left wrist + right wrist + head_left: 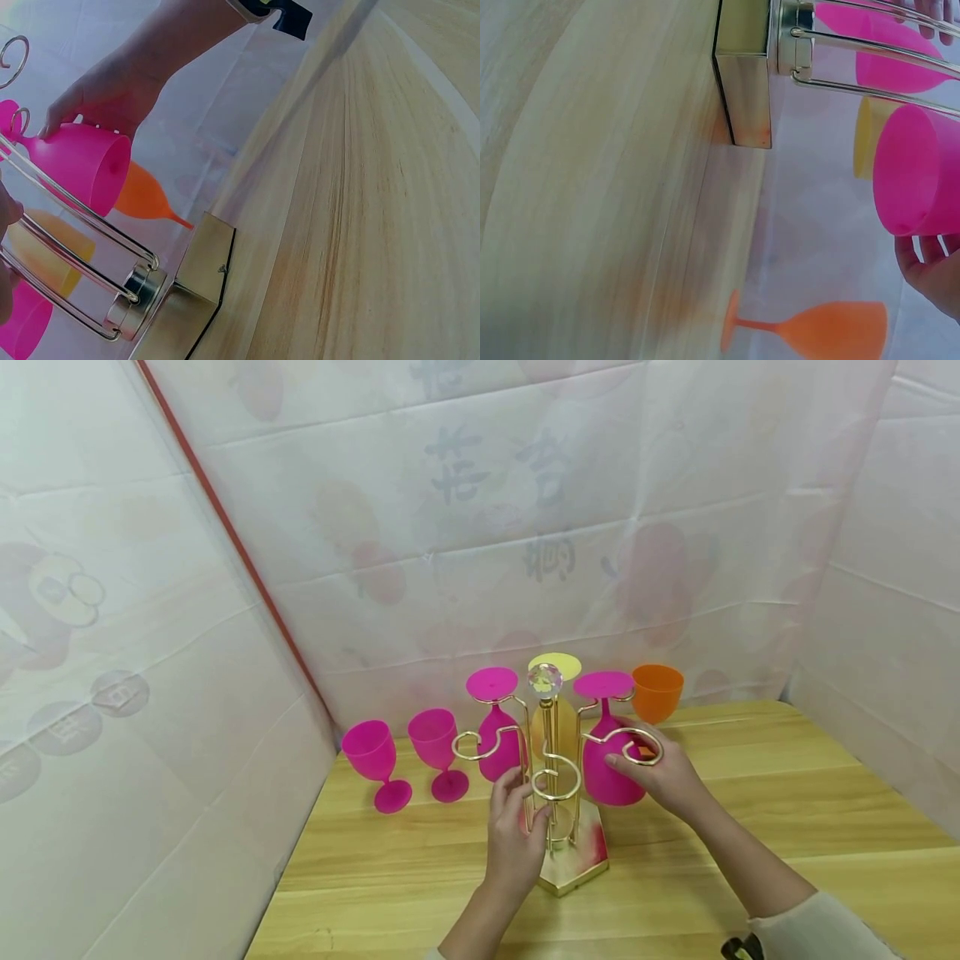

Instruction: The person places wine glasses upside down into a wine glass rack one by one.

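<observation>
A gold wire goblet rack with a crystal ball on top stands on the table. My left hand grips its upright wires low on the left side. With my right hand I hold a pink goblet upside down by its bowl, its foot at the rack's right-hand hook. The left wrist view shows the fingers on that bowl, just below the stem. Another pink goblet hangs inverted on the back left hook. Behind the post hangs a yellow goblet, also inverted and partly hidden.
Two pink goblets stand upright on the table at the left. An orange goblet stands at the back right, partly behind my right hand. Printed white cloth walls the table at the back and sides.
</observation>
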Demonstrator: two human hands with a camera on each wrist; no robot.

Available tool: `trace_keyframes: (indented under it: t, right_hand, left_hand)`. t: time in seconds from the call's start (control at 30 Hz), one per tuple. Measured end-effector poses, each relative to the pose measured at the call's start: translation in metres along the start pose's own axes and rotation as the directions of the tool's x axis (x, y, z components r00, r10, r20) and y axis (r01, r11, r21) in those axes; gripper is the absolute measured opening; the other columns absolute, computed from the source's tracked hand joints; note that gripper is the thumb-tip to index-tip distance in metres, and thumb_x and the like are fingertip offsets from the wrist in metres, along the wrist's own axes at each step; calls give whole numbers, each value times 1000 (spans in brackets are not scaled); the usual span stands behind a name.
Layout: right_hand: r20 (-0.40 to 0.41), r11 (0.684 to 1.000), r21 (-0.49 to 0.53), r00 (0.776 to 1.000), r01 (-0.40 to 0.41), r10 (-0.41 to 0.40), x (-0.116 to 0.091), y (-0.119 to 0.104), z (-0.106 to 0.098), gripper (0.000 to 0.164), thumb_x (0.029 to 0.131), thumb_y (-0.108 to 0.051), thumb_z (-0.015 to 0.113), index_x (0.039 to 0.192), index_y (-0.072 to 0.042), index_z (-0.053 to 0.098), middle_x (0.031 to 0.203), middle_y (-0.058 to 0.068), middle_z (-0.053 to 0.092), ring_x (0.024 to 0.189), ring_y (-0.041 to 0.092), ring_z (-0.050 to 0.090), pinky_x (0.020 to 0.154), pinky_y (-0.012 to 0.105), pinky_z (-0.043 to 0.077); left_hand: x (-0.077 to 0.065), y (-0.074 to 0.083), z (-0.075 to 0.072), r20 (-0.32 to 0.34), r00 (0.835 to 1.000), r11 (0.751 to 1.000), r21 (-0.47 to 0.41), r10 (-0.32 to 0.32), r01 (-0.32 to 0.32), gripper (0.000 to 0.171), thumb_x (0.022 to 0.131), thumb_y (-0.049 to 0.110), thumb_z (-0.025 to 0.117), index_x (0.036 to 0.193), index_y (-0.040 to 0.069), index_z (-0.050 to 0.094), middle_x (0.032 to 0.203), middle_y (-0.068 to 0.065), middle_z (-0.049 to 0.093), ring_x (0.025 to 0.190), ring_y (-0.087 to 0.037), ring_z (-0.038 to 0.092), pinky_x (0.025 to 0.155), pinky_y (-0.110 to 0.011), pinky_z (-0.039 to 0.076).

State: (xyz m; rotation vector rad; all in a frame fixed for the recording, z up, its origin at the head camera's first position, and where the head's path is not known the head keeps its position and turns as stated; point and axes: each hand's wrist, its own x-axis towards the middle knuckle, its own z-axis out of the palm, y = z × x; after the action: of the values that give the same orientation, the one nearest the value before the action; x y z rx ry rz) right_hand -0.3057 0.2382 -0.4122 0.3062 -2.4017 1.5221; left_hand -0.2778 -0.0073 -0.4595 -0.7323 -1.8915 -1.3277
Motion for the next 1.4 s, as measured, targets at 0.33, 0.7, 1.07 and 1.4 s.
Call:
trace_keyframes:
  t: [0.33, 0.7, 1.07, 1.4]
  right_hand:
    - [-9, 999, -55, 1000, 0, 0, 5, 4, -1, 67, 90, -33, 72, 148, -14, 44, 142, 17, 50, 119, 37, 55, 84, 45, 59]
    - [-21, 996, -88, 1000, 7, -8, 7, 7, -4, 69, 90, -33, 71, 148, -9, 43, 137, 20, 52, 117, 39, 56, 84, 45, 59]
    - [-33, 996, -84, 999, 18, -20, 7, 9, -5, 69, 91, -31, 71, 148, -8, 42, 134, 22, 53, 113, 39, 59, 82, 39, 60]
    - [-39, 997, -70, 999, 32, -34, 5, 13, -6, 68, 92, -29, 70, 150, -9, 41, 138, 21, 52, 117, 35, 55, 81, 13, 52]
  left_hand:
    - [0, 1, -1, 10, 1000, 1000, 4, -25, 25, 29, 83, -3, 73, 110, 6, 64, 134, -11, 49, 125, -27, 54, 106, -27, 45]
    - [0, -1, 0, -1, 1000, 1000, 19, 2, -2, 29, 81, -4, 74, 108, 3, 64, 134, -10, 49, 124, -26, 54, 105, -28, 47]
    - [0, -1, -1, 7, 1000, 1000, 28, 11, -11, 30, 81, -6, 75, 108, 2, 64, 133, -11, 49, 125, -28, 54, 105, -28, 46]
    - [0, -1, -1, 14, 1000, 1000, 13, -4, 4, 31, 81, -5, 74, 109, 5, 64, 133, -13, 49, 125, -27, 53, 105, -28, 46]
